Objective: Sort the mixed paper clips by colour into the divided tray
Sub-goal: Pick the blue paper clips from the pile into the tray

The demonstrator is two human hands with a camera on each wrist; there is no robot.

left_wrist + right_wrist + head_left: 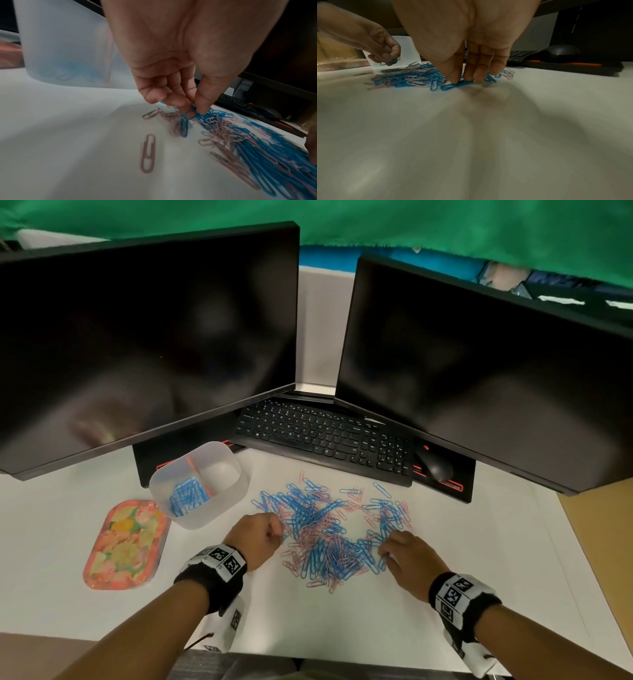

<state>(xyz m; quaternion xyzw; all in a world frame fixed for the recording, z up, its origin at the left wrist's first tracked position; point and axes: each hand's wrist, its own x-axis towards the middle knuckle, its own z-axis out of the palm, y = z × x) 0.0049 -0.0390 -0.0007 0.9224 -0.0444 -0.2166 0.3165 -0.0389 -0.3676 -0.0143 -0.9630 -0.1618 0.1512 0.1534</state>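
At the mixed pile's [329,529] nine o'clock edge, the left hand [255,534] pinches blue paper clips [186,119]; at four o'clock, the right hand's [409,559] straight fingers [469,73] press blue clips.

Blue and pink paper clips [329,529], floral orange tin [125,544]

tray [219,501] left of clips [329,535] – kbd [325,436] behind

The divided tray [219,505] at centre left is frosted, translucent plastic, smooth-walled. Paper clips [329,535] look coated in glossy blue and pale pink. The desk surface [445,577] is matt white; both monitors [147,337] have dark glossy screens.
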